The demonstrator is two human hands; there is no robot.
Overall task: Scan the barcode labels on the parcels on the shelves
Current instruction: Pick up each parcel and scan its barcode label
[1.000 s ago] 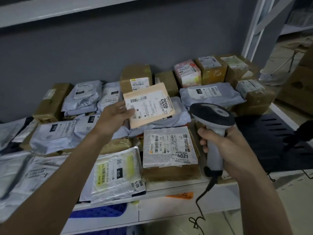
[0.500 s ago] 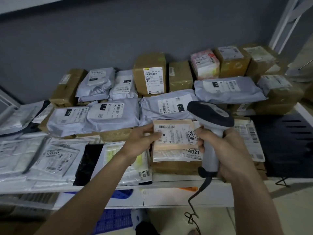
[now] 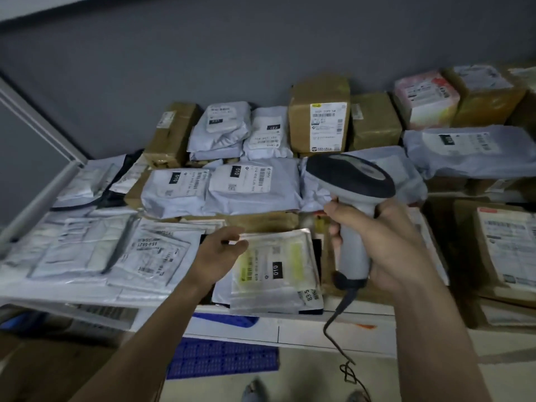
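Note:
My right hand [image 3: 388,245] grips the handle of a grey barcode scanner [image 3: 352,192], its dark head pointing left over the parcels. My left hand [image 3: 220,250] hovers with loosely spread fingers at the left edge of a clear plastic parcel [image 3: 278,265] with a yellow-marked label and a black "010" tag; it holds nothing. Behind it lie grey mailer bags [image 3: 252,187] with "010" labels, and a brown box [image 3: 319,114] with a white barcode label stands at the back.
Flat clear bags [image 3: 150,253] cover the shelf's left part. More brown boxes and a pink parcel [image 3: 426,97] stand at the back right; a labelled box [image 3: 507,245] lies at the right. The scanner cable [image 3: 339,338] hangs past the white shelf edge [image 3: 304,332]. A blue crate [image 3: 220,358] sits below.
My left hand has let go of the small "4032" parcel and moved left to the clear plastic parcel. The view has swung left; the scanner stays in my right hand.

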